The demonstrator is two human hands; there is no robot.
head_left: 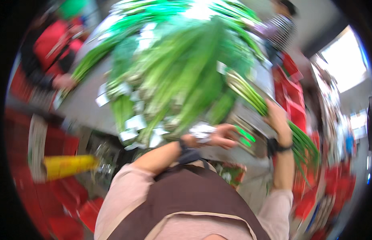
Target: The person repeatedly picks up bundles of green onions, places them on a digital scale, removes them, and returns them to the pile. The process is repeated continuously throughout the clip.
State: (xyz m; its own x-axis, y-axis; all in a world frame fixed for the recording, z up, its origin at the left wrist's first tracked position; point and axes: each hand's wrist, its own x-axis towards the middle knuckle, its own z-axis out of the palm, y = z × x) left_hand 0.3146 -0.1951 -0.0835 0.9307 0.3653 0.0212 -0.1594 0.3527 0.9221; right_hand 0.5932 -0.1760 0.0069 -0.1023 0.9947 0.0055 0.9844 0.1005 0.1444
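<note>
My right hand [277, 118] is closed around a bunch of green onions [250, 94]. Its pale root ends point up and to the left, while the long green leaves hang down past my wrist. My left hand [224, 136] is over the near table edge, fingers stretched out and apart, apparently holding nothing. Bright green strips [245, 136] show at its fingertips; blur hides what they are. Just beyond it lies a big heap of green onions [182, 76], with white labels or tags [136, 123] at the near ends of several bunches.
The grey metal table [84, 98] carries the heap. Red crates [290, 96] stand along the right, and more red plastic [66, 192] is at lower left beside a yellow roll [70, 166]. One person [54, 48] grips onions at the left; another [280, 30] stands far right.
</note>
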